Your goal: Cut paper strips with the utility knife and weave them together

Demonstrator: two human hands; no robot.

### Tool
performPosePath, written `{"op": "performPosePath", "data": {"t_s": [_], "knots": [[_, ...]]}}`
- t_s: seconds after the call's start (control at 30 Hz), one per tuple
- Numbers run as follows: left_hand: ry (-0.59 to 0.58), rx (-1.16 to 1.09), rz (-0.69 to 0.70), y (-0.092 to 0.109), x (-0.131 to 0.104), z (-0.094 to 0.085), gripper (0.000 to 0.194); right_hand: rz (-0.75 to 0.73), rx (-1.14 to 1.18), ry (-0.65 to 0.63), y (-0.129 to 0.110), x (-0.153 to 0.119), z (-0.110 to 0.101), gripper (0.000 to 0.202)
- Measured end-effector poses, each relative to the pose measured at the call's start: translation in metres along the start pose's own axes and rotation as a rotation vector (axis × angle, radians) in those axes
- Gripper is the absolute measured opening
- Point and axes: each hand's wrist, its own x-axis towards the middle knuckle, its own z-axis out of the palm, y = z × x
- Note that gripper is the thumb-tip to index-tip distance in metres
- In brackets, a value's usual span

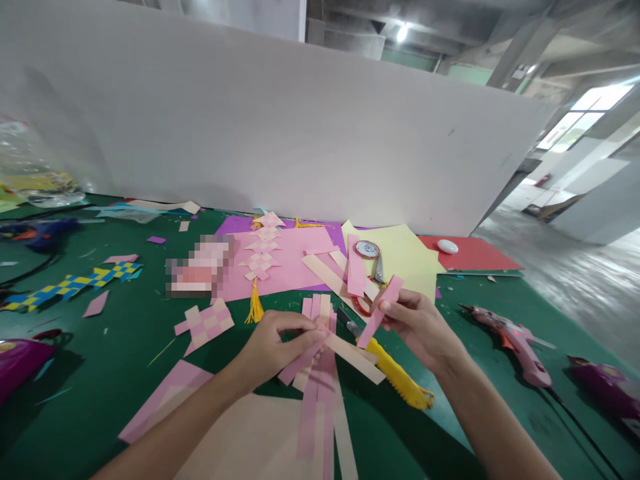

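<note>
My left hand [283, 345] pinches the inner ends of crossed paper strips between thumb and forefinger. A cream strip [356, 360] points out to the right from that pinch, and a pink strip [300, 363] slants down to the left. Held by one end in my right hand [417, 327] is a separate pink paper strip [370, 328], tilted and raised over the table. More pink and cream strips [317, 413] lie in a loose pile beneath my left hand. A yellow utility knife [395, 373], blade out, rests between the two hands.
Beyond the hands lie a woven pink fish-like chain [263, 257] with a yellow tassel, scissors [379, 270], a tape roll [367, 249] and coloured sheets. A pink glue gun [515, 343] is at right. A white panel [280, 127] stands along the back edge.
</note>
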Motion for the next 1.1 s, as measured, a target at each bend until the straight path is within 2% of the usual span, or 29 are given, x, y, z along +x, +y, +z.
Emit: {"op": "performPosePath", "data": {"t_s": [0.37, 0.6, 1.1], "knots": [[0.032, 0.033, 0.026, 0.001, 0.000, 0.000, 0.022, -0.065, -0.111, -0.013, 0.001, -0.001, 0.000, 0.017], [0.040, 0.042, 0.025, 0.001, 0.000, 0.000, 0.021, -0.083, -0.135, 0.031, 0.001, -0.001, -0.002, 0.017], [0.046, 0.069, 0.045, 0.001, -0.001, 0.002, 0.022, -0.090, -0.113, -0.025, 0.008, -0.006, 0.022, 0.018]]}}
